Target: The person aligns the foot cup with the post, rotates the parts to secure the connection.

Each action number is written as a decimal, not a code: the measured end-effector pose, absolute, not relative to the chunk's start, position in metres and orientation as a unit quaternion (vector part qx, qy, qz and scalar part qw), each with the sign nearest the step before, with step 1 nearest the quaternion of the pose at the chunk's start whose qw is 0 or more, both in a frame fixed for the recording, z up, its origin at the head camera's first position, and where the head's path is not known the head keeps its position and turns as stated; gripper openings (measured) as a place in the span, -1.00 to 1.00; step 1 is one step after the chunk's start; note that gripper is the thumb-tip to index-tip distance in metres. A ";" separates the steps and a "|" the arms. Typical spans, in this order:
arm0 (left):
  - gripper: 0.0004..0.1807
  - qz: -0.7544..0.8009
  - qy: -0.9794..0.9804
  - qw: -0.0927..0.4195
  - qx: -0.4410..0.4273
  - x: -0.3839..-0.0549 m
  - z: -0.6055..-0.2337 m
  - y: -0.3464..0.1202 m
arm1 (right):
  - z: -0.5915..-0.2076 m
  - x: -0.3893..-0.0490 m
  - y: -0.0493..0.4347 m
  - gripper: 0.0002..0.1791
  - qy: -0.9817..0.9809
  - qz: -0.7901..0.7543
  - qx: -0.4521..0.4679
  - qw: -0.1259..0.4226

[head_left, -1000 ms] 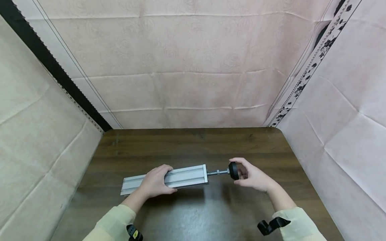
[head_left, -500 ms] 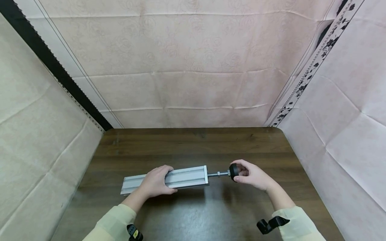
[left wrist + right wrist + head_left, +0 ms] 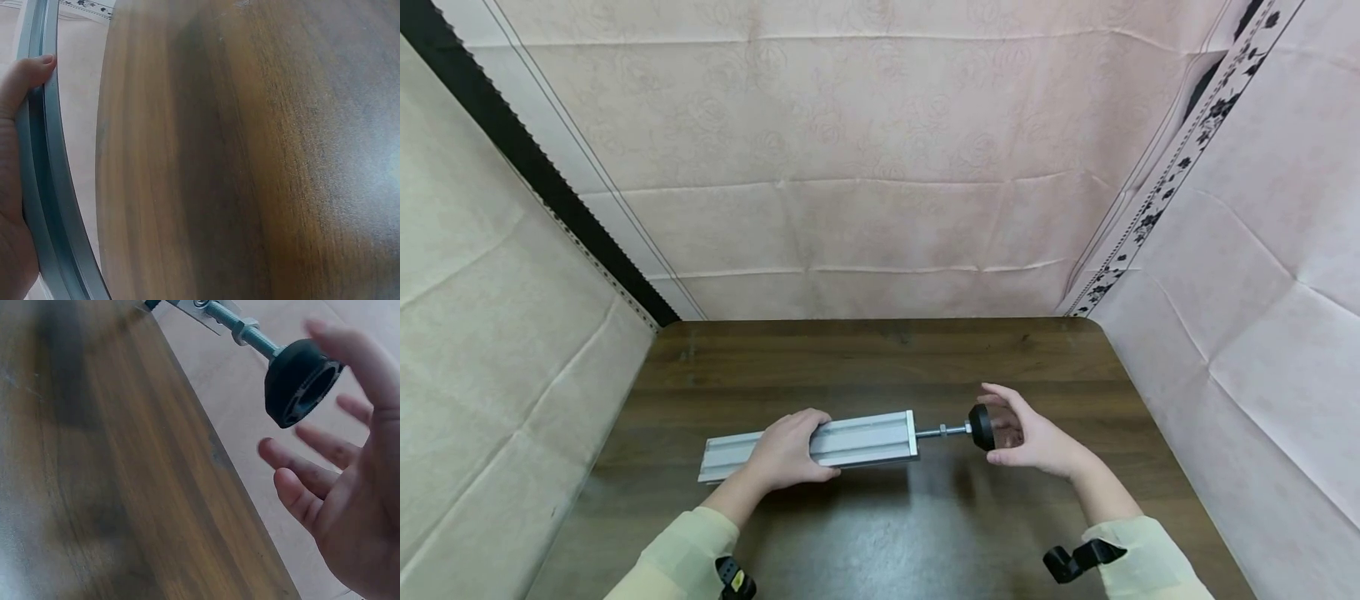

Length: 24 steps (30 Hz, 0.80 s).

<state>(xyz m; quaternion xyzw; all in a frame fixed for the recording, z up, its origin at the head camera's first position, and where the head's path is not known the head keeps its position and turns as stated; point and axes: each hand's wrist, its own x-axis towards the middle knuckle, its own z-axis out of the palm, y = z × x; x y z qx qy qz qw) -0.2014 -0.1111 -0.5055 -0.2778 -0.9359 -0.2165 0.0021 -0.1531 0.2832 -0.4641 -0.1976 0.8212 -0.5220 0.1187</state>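
My left hand (image 3: 793, 450) grips a silver aluminium profile (image 3: 868, 439) about its middle, thumb on the near side, fingers over the far side. The profile is held level above the table. In the left wrist view the thumb (image 3: 39, 70) lies along the grooved profile (image 3: 47, 156). From its right end sticks a threaded rod (image 3: 953, 430) with a nut, ending in a black levelling foot (image 3: 981, 427). My right hand (image 3: 1033, 437) hovers around that foot with spread, slightly bent fingers. In the right wrist view a gap shows between the fingers (image 3: 294, 465) and the black foot (image 3: 297, 381).
A brown wood-grain table (image 3: 880, 358) lies beneath both hands. Pale patterned cloth (image 3: 880, 167) hangs behind it and on both sides. Black camera mounts (image 3: 1082, 560) sit on the wrists, over light sleeves.
Half a second ago my right fingers held the black foot; now they have spread and come off it. The left hand and the profile have barely moved.
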 end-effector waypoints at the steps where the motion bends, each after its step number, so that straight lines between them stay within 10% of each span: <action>1: -0.26 -0.217 -0.936 0.002 -0.278 -0.202 -0.505 -0.111 | -0.464 -0.152 0.284 -0.01 0.821 -0.521 -0.202 0.118; 24: -0.28 -0.222 -0.934 -0.011 -0.279 -0.202 -0.503 -0.112 | -0.470 -0.153 0.283 -0.26 0.793 -0.554 -0.203 0.153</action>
